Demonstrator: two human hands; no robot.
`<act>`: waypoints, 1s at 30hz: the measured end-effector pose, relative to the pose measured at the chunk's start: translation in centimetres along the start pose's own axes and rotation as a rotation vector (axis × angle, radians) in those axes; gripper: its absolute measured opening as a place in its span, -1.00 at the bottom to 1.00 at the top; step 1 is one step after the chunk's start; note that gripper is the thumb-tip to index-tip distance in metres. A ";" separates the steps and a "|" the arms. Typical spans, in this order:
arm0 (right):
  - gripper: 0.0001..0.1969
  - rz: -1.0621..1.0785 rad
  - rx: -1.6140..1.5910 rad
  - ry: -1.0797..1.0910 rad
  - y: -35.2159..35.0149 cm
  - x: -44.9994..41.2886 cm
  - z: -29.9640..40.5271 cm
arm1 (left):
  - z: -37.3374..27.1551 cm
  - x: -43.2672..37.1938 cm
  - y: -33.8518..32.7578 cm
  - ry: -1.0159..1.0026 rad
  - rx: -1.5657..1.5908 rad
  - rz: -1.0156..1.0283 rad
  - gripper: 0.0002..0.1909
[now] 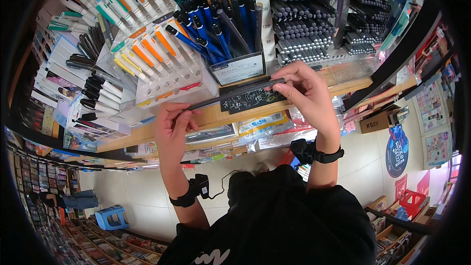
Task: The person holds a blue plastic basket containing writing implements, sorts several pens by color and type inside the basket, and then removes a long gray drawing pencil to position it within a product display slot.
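Between both hands a dark grey pencil is held slantwise over the wooden shelf edge. My left hand pinches its left end with thumb and fingertips. The other end lies between the thumb and fingers of my right hand. Behind and below the pencil, a black sign board with handwritten marks rests on the shelf ledge. Just beyond it stands a clear box of blue and dark pencils. Racks of dark grey pencils, stacked with their ends outward, rise past my right hand.
A tiered clear stand of white markers with orange and yellow parts stands at left, near black-capped pens. Packaged goods hang below the ledge. Behind me are a blue stool, a red stool and a person by the shelves.
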State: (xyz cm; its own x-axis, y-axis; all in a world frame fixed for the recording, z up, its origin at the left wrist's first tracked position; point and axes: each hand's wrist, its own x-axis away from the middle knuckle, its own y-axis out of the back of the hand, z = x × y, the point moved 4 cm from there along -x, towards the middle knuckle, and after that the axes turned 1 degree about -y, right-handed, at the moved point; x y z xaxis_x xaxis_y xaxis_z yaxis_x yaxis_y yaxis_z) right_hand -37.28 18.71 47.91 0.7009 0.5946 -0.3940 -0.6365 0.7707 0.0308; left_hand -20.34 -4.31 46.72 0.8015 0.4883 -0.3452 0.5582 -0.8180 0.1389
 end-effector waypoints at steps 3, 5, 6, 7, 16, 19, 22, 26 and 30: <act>-0.87 0.018 -0.020 -0.012 -0.1 0.1 0.0 | -0.1 0.0 -0.2 0.005 0.027 -0.004 -0.90; -0.86 0.031 -0.044 -0.010 -0.1 0.1 0.0 | -0.1 0.0 -0.3 0.003 0.019 -0.010 -0.89; -0.85 0.030 -0.086 -0.038 -0.1 0.1 -0.2 | -0.1 0.0 -0.3 0.004 0.011 -0.014 -0.89; -0.84 0.028 -0.128 -0.065 -0.1 0.1 -0.4 | -0.1 0.0 -0.3 0.000 0.012 -0.014 -0.89; -0.81 -0.009 -0.185 -0.064 0.0 0.2 -0.4 | -0.2 -0.1 -0.5 -0.005 0.013 -0.016 -0.89; -0.82 -0.011 -0.194 -0.047 0.2 0.2 -0.6 | 0.0 -0.1 -0.5 -0.004 0.011 -0.021 -0.89; -0.84 -0.012 -0.205 -0.030 0.2 0.4 -0.9 | -0.1 0.0 -0.5 0.011 0.025 -0.015 -0.90; -0.81 -0.072 -0.271 -0.042 0.8 1.0 -0.3 | 0.1 0.1 -0.7 0.003 0.024 0.035 -0.90; -0.77 -0.194 -0.401 0.114 -0.5 1.9 -0.1 | 0.0 0.0 -1.4 0.049 -0.002 0.043 -0.89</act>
State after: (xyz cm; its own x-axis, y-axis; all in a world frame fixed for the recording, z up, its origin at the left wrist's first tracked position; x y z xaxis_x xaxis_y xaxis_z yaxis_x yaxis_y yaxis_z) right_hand -35.71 19.42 47.06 0.7940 0.4015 -0.4565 -0.5868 0.7023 -0.4030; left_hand -21.12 -3.17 46.56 0.8341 0.4674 -0.2928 0.5236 -0.8379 0.1541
